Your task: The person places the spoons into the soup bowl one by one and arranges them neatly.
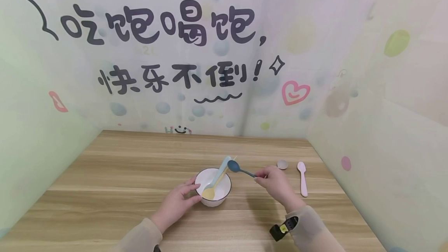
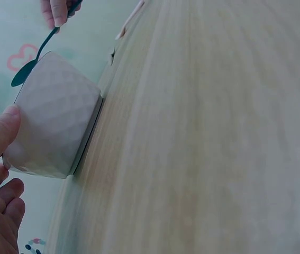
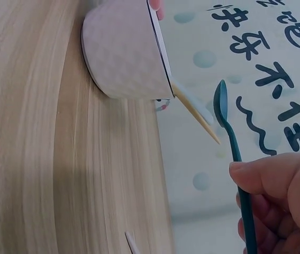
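Observation:
A white bowl [image 1: 212, 202] with a dark rim and a dimpled outside stands on the table. My left hand [image 1: 177, 201] grips its left side, thumb [image 2: 4, 124] against the outer wall and a finger over the rim. Inside lean a light blue spoon [image 1: 223, 167] and a yellow spoon [image 1: 208, 193], their handles sticking out past the far right rim. To the bowl's right, my right hand [image 1: 276, 185] pinches a dark teal spoon [image 3: 232, 140] by its handle. That spoon's head is in the air near the handles of the other two.
A pale pink spoon [image 1: 302, 180] lies on the wooden table [image 1: 115, 174] at the right. Just behind my right hand is a small greyish rounded thing [image 1: 282, 164], partly hidden. Printed walls [image 1: 175, 100] enclose the table at the back and both sides.

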A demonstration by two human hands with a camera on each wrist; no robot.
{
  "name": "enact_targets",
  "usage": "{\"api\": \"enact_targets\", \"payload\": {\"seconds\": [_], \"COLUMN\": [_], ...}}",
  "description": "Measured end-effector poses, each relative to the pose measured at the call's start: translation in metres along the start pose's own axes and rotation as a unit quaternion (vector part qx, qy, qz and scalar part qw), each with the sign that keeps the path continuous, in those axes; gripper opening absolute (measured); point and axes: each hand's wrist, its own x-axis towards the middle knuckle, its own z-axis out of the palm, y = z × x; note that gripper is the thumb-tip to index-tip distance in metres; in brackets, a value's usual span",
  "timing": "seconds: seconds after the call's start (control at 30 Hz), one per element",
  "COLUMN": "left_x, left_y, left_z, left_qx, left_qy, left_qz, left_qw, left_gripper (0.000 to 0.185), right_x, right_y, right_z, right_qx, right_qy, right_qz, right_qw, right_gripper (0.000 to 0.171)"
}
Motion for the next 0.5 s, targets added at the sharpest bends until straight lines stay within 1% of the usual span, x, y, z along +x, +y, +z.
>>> {"api": "enact_targets", "payload": {"seconds": [0.23,0.5], "left_x": [-0.0006,-0.0007], "left_y": [-0.0004,-0.0016], "left_z": [-0.0001,-0.0001], "left_qx": [-0.001,-0.002], "left_qy": [0.002,0.003], "left_qz": [0.000,0.001], "left_qw": [1.0000,1.0000], "left_gripper": [0.041,0.041], "right_x": [-0.0004,0.0009], "right_y": [-0.0015,-0.0075], "right_z": [0.0022,0.0057], "right_qx": [-0.012,-0.039], "right_qy": [-0.013,-0.018], "right_qz": [-0.012,-0.047], "right_qw": [1.000,0.998], "right_gripper": [0.006,0.007]}}
